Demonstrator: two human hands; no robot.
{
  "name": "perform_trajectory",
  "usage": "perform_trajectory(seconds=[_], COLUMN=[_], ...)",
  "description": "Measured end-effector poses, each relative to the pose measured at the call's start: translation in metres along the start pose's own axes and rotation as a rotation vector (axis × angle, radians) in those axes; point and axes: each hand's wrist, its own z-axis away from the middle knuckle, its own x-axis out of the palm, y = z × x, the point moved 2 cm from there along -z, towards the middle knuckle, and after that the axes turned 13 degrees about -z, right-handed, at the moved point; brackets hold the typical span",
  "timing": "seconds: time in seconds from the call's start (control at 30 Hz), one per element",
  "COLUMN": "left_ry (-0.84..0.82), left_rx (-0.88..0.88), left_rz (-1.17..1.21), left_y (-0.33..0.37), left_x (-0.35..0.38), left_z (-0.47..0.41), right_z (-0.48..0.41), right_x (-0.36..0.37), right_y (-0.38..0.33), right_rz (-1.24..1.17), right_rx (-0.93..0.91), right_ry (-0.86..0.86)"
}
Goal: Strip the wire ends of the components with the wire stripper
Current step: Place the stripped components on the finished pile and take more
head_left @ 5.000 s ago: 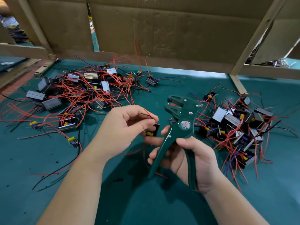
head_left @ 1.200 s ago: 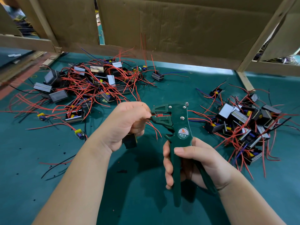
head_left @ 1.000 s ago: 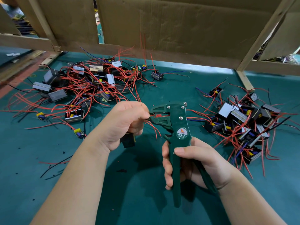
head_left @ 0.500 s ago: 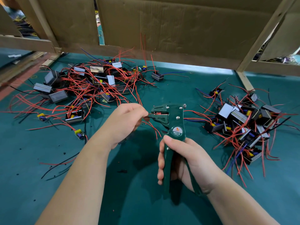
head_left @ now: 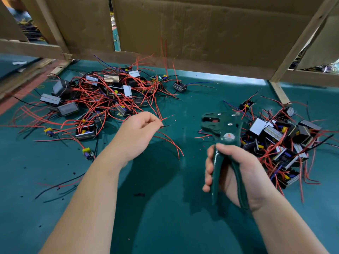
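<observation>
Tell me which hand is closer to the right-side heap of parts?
Right: the right hand grips the wire stripper beside the heap; the left hand pinches wires farther left.

One wire stripper [head_left: 222, 132] shows. Components [head_left: 68, 108] lie in two heaps, a left heap [head_left: 110, 96] and a right heap [head_left: 278, 140], each too tangled to count. One lone component [head_left: 179, 86] sits apart.

A single wide-angle camera sits on the person's head and looks forward and steeply down onto the green table [head_left: 165, 226]. It is near enough that both forearms [head_left: 88, 208] run in from the bottom edge, with the left grip [head_left: 136, 132] and right grip [head_left: 236, 173] in the middle of the frame. At the top its view reaches the cardboard wall [head_left: 201, 33] behind the table, where straight edges bow outward.
</observation>
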Motion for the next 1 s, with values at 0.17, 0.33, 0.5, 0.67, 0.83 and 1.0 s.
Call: perform_trajectory(seconds=[0.17, 0.33, 0.5, 0.67, 0.83, 1.0], left_ry=[-0.013, -0.063, -0.022, -0.021, -0.008, -0.023], left_rx=[0.106, 0.155, 0.141, 0.121, 0.174, 0.172], left_rz=[0.164, 0.376, 0.416, 0.397, 0.317, 0.287], left_y=[0.007, 0.017, 0.019, 0.018, 0.021, 0.021], left_x=[0.008, 0.013, 0.012, 0.011, 0.011, 0.008], left_z=[0.004, 0.008, 0.009, 0.01, 0.01, 0.011], right_z=[0.0, 0.0, 0.004, 0.005, 0.004, 0.004], right_x=[0.01, 0.01, 0.012, 0.013, 0.012, 0.013], right_y=[0.017, 0.021, 0.018, 0.019, 0.018, 0.019], right_rz=[0.019, -0.046, -0.125, -0.097, -0.07, -0.032], right_rx=[0.146, 0.196, 0.206, 0.216, 0.189, 0.161], right_ry=[-0.126, -0.173, -0.366, -0.419, -0.396, -0.379])
